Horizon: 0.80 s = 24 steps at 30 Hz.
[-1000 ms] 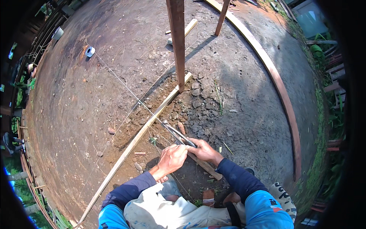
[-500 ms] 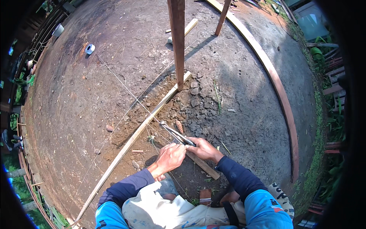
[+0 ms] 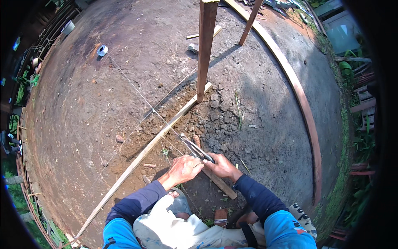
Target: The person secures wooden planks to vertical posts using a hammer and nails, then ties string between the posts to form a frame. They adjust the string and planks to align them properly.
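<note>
Close together in front of my knees, both hands are closed. My right hand (image 3: 222,167) grips a long, narrow metal tool (image 3: 191,145) with two bars and a dark handle, its far end pointing forward and left. Against the tool's near part, my left hand (image 3: 183,169) pinches with its fingertips; what lies between them is hidden. A thin string (image 3: 134,87) stretches from the far left toward the tool's tip, crossing above a long pale batten (image 3: 141,156). Under my right hand lies a short wooden piece (image 3: 222,185), partly covered by the fingers.
An upright brown post (image 3: 206,50) stands ahead beside broken soil clods (image 3: 215,103). Another post (image 3: 251,23) rises farther back. A long board (image 3: 299,89) curves along the right. A white roll (image 3: 102,50) lies far left. A second string (image 3: 176,87) crosses the first.
The view has shifted slightly, so the posts appear a little farther right and lower. Both hands keep nearly the same place and hold.
</note>
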Tool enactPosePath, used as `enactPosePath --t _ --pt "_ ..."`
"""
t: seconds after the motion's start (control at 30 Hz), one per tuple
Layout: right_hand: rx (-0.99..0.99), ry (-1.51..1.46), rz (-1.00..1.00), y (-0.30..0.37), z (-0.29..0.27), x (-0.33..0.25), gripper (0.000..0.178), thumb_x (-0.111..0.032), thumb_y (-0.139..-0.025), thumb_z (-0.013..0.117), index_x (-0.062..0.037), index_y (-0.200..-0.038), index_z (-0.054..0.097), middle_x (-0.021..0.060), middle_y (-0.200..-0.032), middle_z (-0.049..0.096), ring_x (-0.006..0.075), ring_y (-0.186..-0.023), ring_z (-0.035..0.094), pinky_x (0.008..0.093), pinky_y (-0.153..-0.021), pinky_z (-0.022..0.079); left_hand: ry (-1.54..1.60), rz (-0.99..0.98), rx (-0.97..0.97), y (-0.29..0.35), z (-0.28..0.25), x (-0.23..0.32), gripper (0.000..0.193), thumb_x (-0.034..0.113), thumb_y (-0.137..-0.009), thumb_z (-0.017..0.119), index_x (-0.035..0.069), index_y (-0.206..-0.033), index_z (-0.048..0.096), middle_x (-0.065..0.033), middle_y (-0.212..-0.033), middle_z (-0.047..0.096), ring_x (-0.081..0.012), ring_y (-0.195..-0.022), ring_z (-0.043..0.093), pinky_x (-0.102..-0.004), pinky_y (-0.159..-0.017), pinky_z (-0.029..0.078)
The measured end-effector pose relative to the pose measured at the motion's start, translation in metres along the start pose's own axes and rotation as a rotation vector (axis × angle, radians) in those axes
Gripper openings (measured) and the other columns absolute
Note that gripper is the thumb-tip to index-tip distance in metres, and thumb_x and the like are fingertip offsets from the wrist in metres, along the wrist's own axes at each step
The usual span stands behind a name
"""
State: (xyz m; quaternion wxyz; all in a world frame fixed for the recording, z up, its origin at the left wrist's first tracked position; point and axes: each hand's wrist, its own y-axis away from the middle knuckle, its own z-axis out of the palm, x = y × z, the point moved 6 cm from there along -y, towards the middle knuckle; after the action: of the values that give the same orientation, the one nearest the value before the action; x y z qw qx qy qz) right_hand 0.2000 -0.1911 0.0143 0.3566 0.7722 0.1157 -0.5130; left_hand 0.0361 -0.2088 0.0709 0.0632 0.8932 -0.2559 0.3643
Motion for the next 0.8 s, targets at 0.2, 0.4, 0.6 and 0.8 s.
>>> enactPosePath --t 0.2,0.4,0.6,0.8 --pt "0.071 -0.008 0.069 0.006 -0.001 0.015 0.042 -0.031 -0.105 0.061 -0.0003 -0.133 0.064 0.0211 -0.104 0.075 0.0235 -0.095 0.069 0.0417 -0.089 0.053 -0.085 -0.078 0.298 -0.017 -0.063 -0.038 0.017 0.017 -0.096 0.068 0.003 -0.106 0.07 -0.0139 -0.107 0.07 -0.0347 -0.096 0.071 -0.0431 -0.083 0.059" --pt "0.09 0.004 0.12 0.013 -0.007 0.012 0.043 -0.032 -0.104 0.063 -0.0008 -0.133 0.065 0.0189 -0.1 0.075 0.0228 -0.09 0.068 0.0413 -0.086 0.053 -0.193 0.036 0.157 -0.049 -0.08 -0.078 0.02 0.011 -0.09 0.07 0.006 -0.11 0.07 -0.0138 -0.111 0.071 -0.0336 -0.096 0.072 -0.0435 -0.082 0.059" --pt "0.126 0.072 0.021 0.026 -0.026 0.01 0.043 -0.032 -0.104 0.063 0.0029 -0.129 0.065 0.0206 -0.087 0.071 0.0242 -0.081 0.066 0.0417 -0.08 0.052 -0.167 0.12 0.178 -0.043 -0.099 -0.086 0.016 0.011 -0.09 0.074 0.006 -0.104 0.071 -0.0113 -0.092 0.071 -0.0321 -0.086 0.07 -0.0437 -0.079 0.056" --pt "0.136 -0.136 0.169 0.029 -0.032 0.035 0.04 -0.039 -0.105 0.062 0.0005 -0.11 0.069 0.0071 -0.076 0.067 0.0169 -0.069 0.063 0.0366 -0.065 0.05 -0.07 0.186 0.181 -0.039 -0.084 -0.048 0.014 0.012 -0.094 0.071 0.002 -0.104 0.071 -0.0133 -0.089 0.069 -0.0336 -0.087 0.068 -0.0442 -0.081 0.054"
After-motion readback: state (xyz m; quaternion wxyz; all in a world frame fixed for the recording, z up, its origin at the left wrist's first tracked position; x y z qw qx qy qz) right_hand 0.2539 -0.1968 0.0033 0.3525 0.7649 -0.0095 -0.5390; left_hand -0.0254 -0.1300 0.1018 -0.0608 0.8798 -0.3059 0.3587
